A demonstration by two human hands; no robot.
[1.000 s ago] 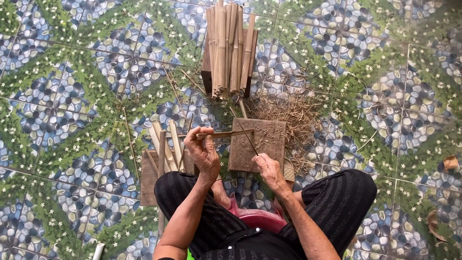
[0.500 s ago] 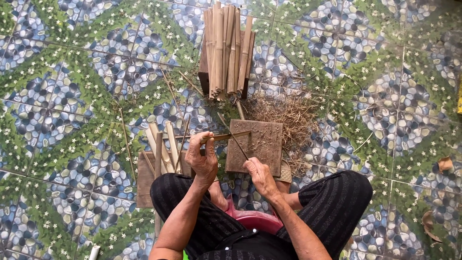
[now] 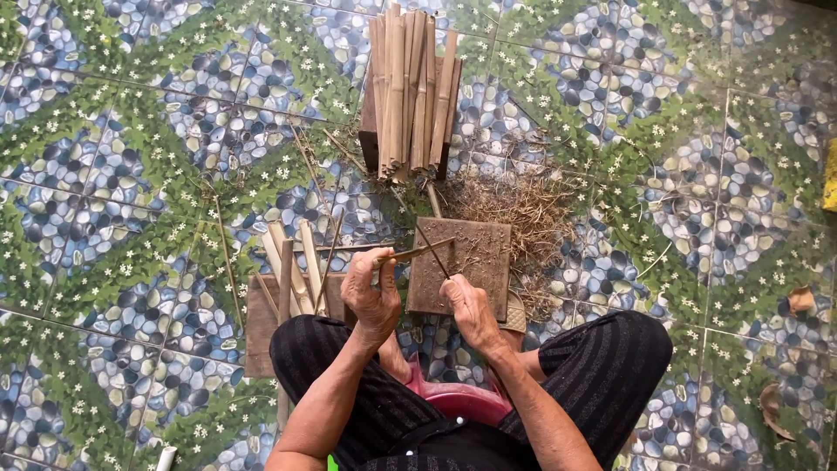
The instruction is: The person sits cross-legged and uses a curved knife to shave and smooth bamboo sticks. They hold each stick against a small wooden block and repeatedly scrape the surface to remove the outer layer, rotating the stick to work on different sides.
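The floor (image 3: 131, 174) is tiled with a printed pattern of blue-grey pebbles, green leaves and small white flowers, seen from straight above. A person sits low on a pink plastic stool (image 3: 458, 401), knees in dark striped trousers spread to either side.

The left hand (image 3: 373, 296) has its grip pressed together on the near end of a thin bamboo strip (image 3: 417, 253), fingers curled round it, so that the strip runs out to the right and slightly away, over the edge of a square wooden block (image 3: 475, 262). The right hand (image 3: 471, 310) is closed round the handle of a narrow-bladed knife (image 3: 433, 255), whose blade slants up and left to meet the strip just above the block's near-left part. The two hands are close together, just in front of the knees.

The block lies flat on the floor, its top dusted with fine shavings. Beyond it and to its right lies a loose heap of dry bamboo shavings (image 3: 523, 205). Farther off, a bundle of split bamboo slats (image 3: 410, 87) rests across a dark wooden piece, pointing away. Left of the left hand, a few wider bamboo pieces (image 3: 296, 266) lie fanned out on a flat wooden board (image 3: 261, 336). Thin slivers are scattered over the tiles between these. Dry leaves (image 3: 798, 301) lie at the far right.
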